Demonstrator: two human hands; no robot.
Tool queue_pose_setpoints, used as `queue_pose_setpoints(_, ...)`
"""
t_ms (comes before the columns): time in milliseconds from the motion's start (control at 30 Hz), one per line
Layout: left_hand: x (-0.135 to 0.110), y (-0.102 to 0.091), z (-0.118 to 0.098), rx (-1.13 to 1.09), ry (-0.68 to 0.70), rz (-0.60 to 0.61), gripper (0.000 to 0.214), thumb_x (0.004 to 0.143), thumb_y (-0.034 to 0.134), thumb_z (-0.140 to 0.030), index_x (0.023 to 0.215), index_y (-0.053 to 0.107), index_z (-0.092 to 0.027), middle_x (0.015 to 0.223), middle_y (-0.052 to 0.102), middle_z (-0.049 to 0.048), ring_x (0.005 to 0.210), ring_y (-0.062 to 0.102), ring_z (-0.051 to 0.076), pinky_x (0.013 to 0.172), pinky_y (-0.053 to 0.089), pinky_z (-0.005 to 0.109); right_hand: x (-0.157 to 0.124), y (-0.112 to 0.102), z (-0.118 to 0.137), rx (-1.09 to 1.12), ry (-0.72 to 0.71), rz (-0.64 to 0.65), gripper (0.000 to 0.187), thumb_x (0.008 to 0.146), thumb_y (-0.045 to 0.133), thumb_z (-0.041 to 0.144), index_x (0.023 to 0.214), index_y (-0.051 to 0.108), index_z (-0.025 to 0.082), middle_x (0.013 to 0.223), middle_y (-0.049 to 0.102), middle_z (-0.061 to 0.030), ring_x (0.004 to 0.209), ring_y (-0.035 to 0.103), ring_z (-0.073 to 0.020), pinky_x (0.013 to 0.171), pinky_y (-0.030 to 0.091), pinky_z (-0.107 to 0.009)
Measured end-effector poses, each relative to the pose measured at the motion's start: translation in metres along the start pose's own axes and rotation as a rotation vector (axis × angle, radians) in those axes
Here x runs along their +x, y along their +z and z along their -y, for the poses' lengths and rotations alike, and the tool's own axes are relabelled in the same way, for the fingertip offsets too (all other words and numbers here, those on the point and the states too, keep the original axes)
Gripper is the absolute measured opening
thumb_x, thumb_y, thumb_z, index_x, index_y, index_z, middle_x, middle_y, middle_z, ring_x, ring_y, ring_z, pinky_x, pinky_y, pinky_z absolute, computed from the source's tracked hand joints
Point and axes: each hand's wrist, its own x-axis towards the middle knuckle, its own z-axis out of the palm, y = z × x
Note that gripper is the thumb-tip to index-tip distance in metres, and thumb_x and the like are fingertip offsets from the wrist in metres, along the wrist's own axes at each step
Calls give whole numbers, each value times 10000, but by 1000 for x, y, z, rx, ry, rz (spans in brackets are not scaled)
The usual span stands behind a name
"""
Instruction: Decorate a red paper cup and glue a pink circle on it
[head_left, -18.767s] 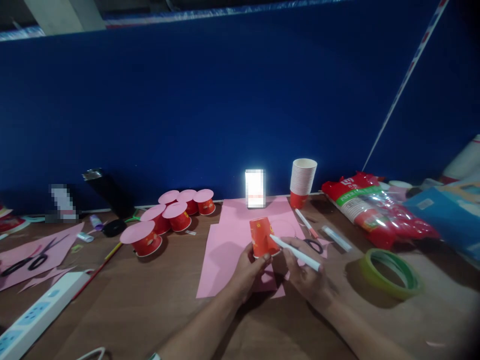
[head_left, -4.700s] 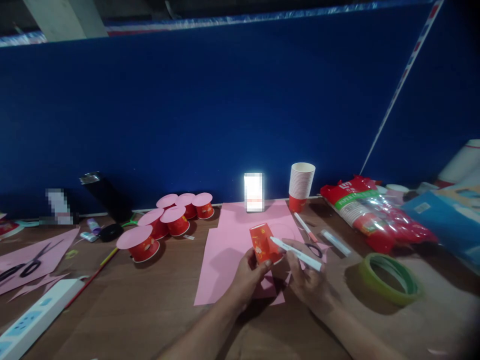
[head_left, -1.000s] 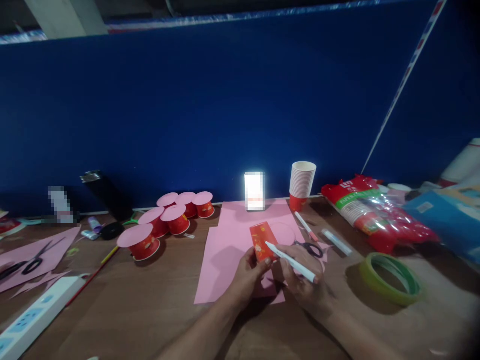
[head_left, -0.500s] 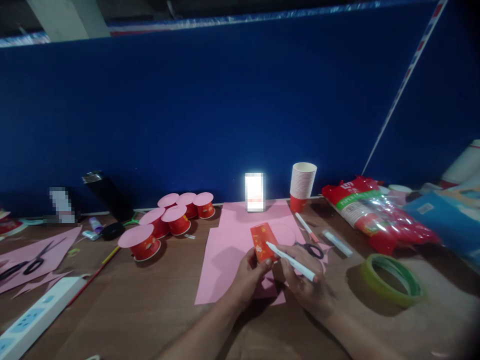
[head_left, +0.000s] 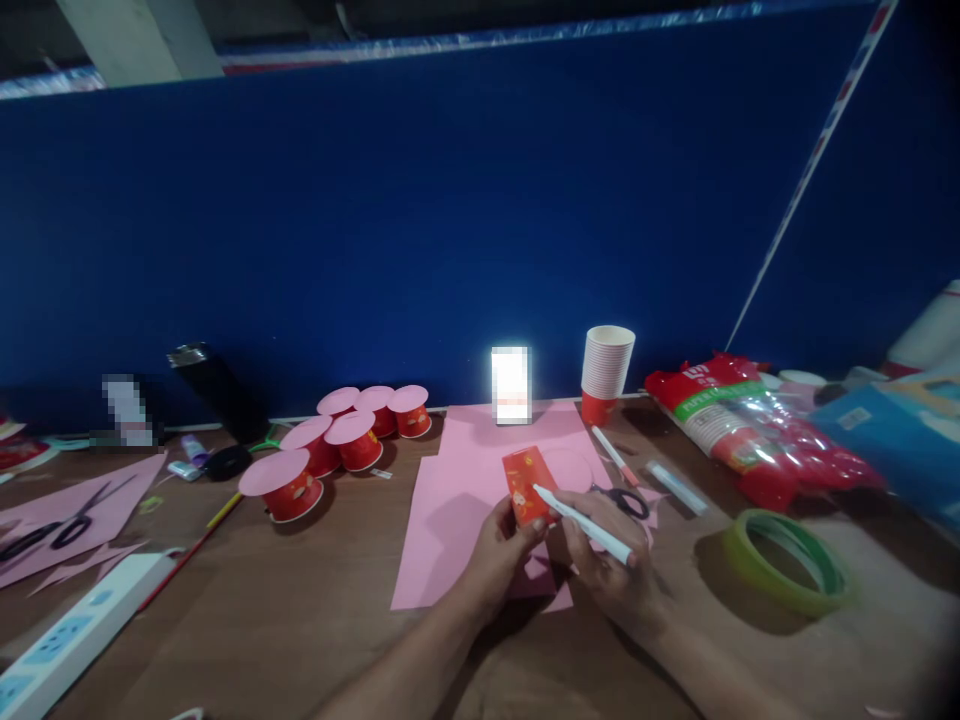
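My left hand (head_left: 501,560) is closed around a red paper cup (head_left: 526,482) with gold print, tilted above the pink paper sheets (head_left: 442,520). Its lower part is hidden by my fingers. A white marker (head_left: 592,530) with a reddish end sits in the grip of my right hand (head_left: 619,570). Its tip points left at the cup's side; I cannot tell whether it touches. Black-handled scissors (head_left: 628,502) lie just beyond my right hand, partly covered by it. Near them rests another white marker (head_left: 613,455).
Several red cups topped with pink discs (head_left: 281,485) stand at left. Behind the sheets is a bright phone screen (head_left: 511,385), beside a cup stack (head_left: 606,370). Green tape (head_left: 787,562), a plastic bag of cups (head_left: 757,430) and a power strip (head_left: 79,620) lie around.
Both hands, the cup and the marker hold almost the same pose. The whole view has shifted very slightly.
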Motion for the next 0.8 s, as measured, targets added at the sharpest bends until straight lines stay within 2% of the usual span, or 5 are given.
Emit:
queue_pose_setpoints(167, 0, -1, 0, 2, -4, 17, 437, 755, 731, -314, 1145, 622, -150, 1176, 654, 141, 1106, 591, 281, 990, 424, 415, 0, -1, -1, 9, 13, 34, 261, 898, 494, 130, 1122, 608, 201, 972, 685, -93, 850, 644, -205, 739, 514, -340)
queue_pose_setpoints(433, -1, 1, -1, 30, 4, -4, 454, 733, 746, -343, 1127, 629, -148, 1159, 660, 143, 1061, 606, 273, 936, 456, 382, 3, -1, 3, -25, -47, 6, 201, 916, 491, 194, 1064, 626, 214, 899, 704, -83, 837, 673, -214, 726, 548, -339)
queue_pose_setpoints(800, -1, 1, -1, 35, 1, -7, 439, 742, 737, -343, 1120, 627, -149, 1146, 660, 142, 1053, 601, 269, 945, 446, 395, -1, 1, 0, -25, -30, 9, 218, 923, 470, 185, 1083, 618, 191, 912, 690, -100, 854, 661, -224, 722, 547, -365)
